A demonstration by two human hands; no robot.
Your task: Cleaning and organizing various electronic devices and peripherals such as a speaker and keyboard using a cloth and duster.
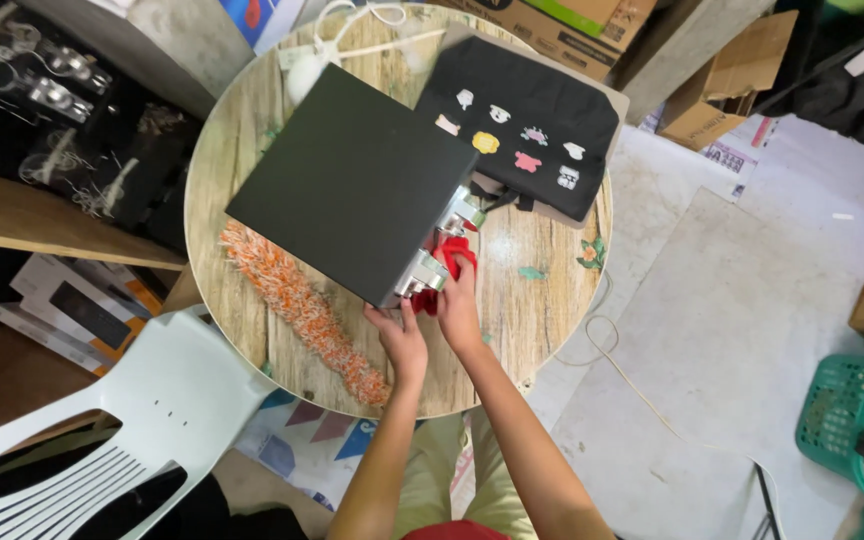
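Note:
A black box-shaped device (352, 180) with silver knobs on its near side lies on a round wood-patterned table (542, 310). My left hand (397, 335) touches the device's near lower corner, fingers against its edge. My right hand (457, 295) presses a red cloth (455, 250) against the knobbed side. An orange and white fuzzy brush (297, 305) lies along the table left of my hands. A black fabric piece (527, 125) with several small colourful patches lies at the table's far right.
A white plastic chair (142, 420) stands at the lower left. Cardboard boxes (722, 85) sit at the back right, a green basket (852, 420) at the far right. A white cable (632, 380) trails over the floor. A wooden shelf with dark items (52, 130) is at left.

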